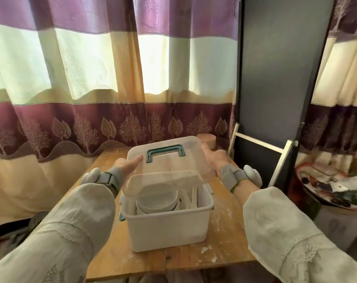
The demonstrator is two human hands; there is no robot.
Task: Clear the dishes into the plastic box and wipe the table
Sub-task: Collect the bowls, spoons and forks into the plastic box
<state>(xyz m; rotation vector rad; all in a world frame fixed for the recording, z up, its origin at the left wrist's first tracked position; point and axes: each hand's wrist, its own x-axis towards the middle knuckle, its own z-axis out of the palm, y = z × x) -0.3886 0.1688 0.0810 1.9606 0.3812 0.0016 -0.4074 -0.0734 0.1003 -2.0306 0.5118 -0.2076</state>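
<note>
Left hand: your left hand [127,162] holds the lid [165,158] by its left edge; the fingers lie straight along the top, and whether they are spread or together you cannot tell, since the lid blurs them.
Right hand: your right hand [215,158] holds the lid's right edge; its fingers are hidden behind the plastic, so you cannot tell how they lie.
Lid: clear, with a green handle [165,152], tilted in the air above the far side of the box.
Box: the white box [167,225] stands open mid-table, between your forearms.
Dishes: stacked bowls [157,199] sit inside at the left, with white utensils [194,198] beside them at the right.
Table: the wooden table [230,242] shows pale smears around the box.
Behind: a wooden block [207,140] rests at the far edge by the curtain [71,78].
</note>
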